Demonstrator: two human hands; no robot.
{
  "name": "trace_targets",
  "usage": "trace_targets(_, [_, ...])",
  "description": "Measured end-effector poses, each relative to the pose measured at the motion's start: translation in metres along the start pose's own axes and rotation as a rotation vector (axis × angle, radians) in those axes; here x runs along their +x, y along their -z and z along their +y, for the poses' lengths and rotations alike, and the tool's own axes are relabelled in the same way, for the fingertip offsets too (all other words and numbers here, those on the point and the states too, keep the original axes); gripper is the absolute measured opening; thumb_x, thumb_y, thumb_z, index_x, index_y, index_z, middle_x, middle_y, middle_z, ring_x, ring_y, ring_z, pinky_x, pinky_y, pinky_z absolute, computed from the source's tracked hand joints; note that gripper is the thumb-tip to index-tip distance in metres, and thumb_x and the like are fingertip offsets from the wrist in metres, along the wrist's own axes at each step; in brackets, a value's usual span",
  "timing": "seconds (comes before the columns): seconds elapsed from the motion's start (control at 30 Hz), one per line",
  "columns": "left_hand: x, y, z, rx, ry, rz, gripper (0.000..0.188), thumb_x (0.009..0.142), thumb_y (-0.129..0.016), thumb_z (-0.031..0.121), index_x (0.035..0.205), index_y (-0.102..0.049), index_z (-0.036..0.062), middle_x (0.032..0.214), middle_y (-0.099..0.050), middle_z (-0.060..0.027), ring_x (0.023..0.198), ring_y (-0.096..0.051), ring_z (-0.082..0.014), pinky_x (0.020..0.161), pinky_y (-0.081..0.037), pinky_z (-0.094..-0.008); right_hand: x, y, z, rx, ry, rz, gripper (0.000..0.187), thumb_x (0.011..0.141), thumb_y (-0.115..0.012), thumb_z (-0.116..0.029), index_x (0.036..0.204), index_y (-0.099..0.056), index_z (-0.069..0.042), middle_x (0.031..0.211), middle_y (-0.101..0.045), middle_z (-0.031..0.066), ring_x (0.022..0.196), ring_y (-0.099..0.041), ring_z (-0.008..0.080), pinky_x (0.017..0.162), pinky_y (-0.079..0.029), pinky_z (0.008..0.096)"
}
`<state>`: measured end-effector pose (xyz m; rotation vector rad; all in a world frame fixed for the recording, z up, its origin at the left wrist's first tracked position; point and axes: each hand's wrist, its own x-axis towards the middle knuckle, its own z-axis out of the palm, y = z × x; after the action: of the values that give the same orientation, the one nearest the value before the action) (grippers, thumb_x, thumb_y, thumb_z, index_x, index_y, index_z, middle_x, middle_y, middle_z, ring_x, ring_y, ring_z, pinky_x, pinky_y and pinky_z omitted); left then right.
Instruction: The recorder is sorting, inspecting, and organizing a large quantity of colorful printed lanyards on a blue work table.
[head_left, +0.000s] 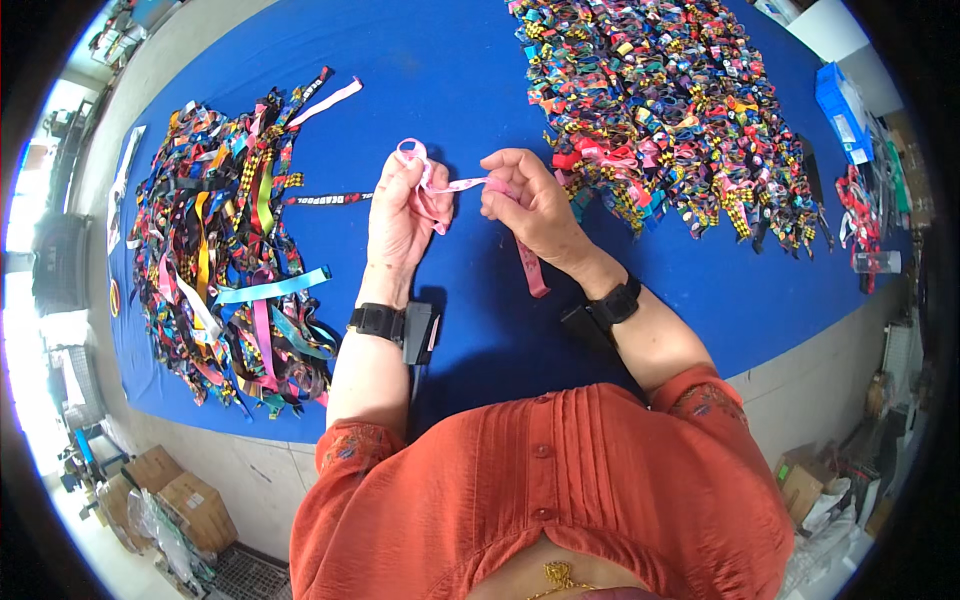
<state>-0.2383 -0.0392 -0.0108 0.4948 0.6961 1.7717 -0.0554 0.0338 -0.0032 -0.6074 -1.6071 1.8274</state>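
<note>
A pink printed ribbon (458, 186) is stretched between my two hands over the blue-covered table. My left hand (404, 215) is closed on it, with a small loop standing above the fingertips and folds hanging beside the palm. My right hand (532, 205) pinches the same ribbon a short way to the right, and a pinkish-red tail drops below it toward the cloth. Just left of my left hand lies a black printed ribbon (325, 199), its right end hidden behind that hand.
A heap of loose, many-coloured ribbons (215, 275) covers the table's left side. Dense rows of looped ribbon bundles (660, 110) lie at the far right. Beyond them are a blue plastic bin (843, 115) and a red bunch (862, 220). Cardboard boxes (195, 505) stand on the floor, lower left.
</note>
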Motion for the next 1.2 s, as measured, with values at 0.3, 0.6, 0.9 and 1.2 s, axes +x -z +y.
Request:
trace_targets(0.3, [-0.001, -0.003, 0.001, -0.023, 0.004, -0.076, 0.018, 0.102, -0.057, 0.022, 0.105, -0.053, 0.0055, 0.088, -0.063, -0.0155, 0.071, -0.067, -0.0303, 0.058, -0.057, -0.0346, 0.002, -0.001, 0.006, 0.129, 0.021, 0.049, 0.022, 0.101, -0.051, -0.005, 0.122, -0.049, 0.000, 0.109, -0.066, 0.0127, 0.099, -0.068, 0.0183, 0.085, -0.055, 0.0311])
trace_targets(0.6, [-0.004, -0.008, 0.003, -0.072, -0.027, -0.134, 0.026, 0.101, -0.058, 0.021, 0.117, -0.052, 0.0018, 0.091, -0.067, -0.0211, 0.075, -0.071, -0.0322, 0.067, -0.062, -0.0386, 0.002, 0.002, 0.018, -0.223, 0.119, 0.168, 0.015, 0.098, -0.064, -0.010, 0.110, -0.066, -0.002, 0.105, -0.067, 0.0051, 0.094, -0.065, 0.0103, 0.081, -0.051, 0.0241])
trace_targets(0.9, [-0.008, -0.004, 0.000, 0.321, 0.165, -0.109, 0.017, 0.099, -0.060, 0.020, 0.107, -0.059, 0.0042, 0.085, -0.071, -0.0163, 0.066, -0.070, -0.0214, 0.049, -0.051, -0.0246, 0.001, -0.001, 0.005, -0.079, 0.030, 0.210, 0.009, 0.094, -0.067, -0.008, 0.100, -0.061, -0.003, 0.086, -0.068, -0.0002, 0.081, -0.063, 0.0045, 0.073, -0.050, 0.0227])
trace_targets(1.2, [-0.006, -0.008, 0.001, 0.418, 0.189, -0.110, 0.015, 0.099, -0.060, 0.019, 0.103, -0.060, 0.0044, 0.083, -0.072, -0.0129, 0.062, -0.069, -0.0178, 0.045, -0.047, -0.0211, 0.002, 0.003, 0.015, -0.052, 0.046, 0.186, 0.007, 0.096, -0.063, -0.008, 0.101, -0.061, -0.004, 0.088, -0.068, 0.0000, 0.083, -0.063, 0.0049, 0.073, -0.050, 0.0229])
